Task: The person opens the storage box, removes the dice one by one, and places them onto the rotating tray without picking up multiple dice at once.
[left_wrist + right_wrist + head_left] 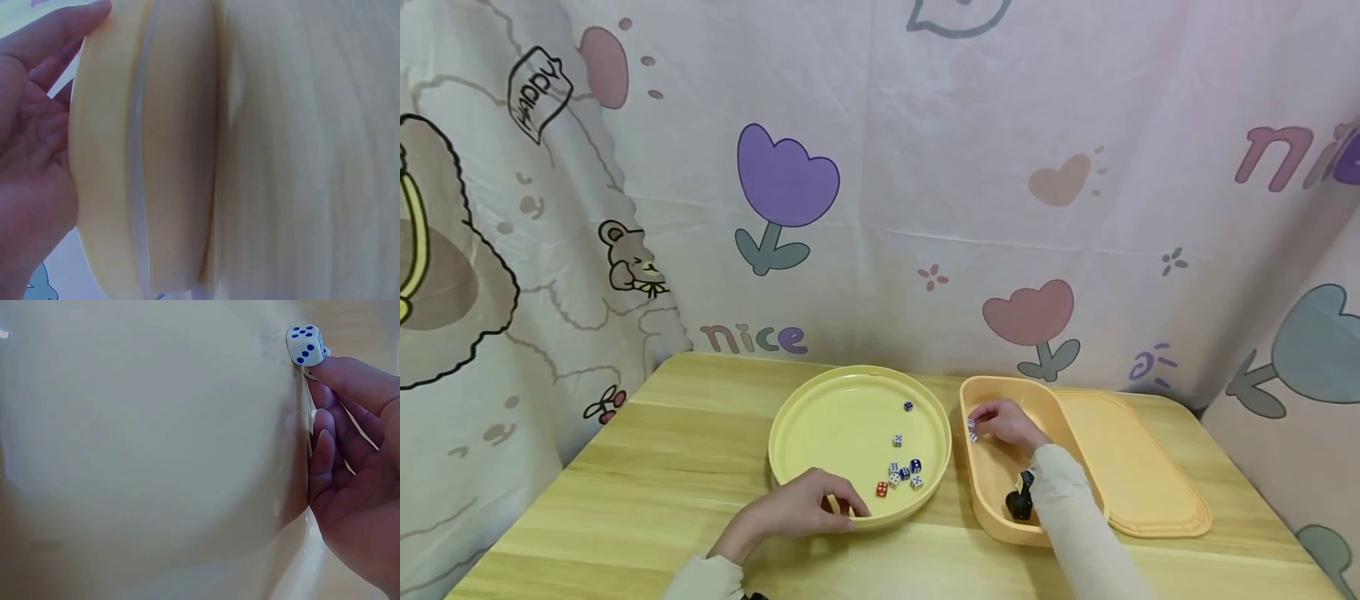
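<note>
My left hand grips the front rim of a round yellow tray, thumb against the outer wall and fingers over the rim. In the left wrist view the thumb lies along the tray's wall. Several dice lie in the tray's right half, among them a red die, a white die and a dark blue die. My right hand reaches inside an orange box at its left wall. Its thumb and fingers pinch a white die with blue dots; part of another shows behind it.
A flat orange lid lies on the wooden table to the right of the box. A black wrist camera on the right forearm overlaps the box. Behind the table hangs a printed curtain.
</note>
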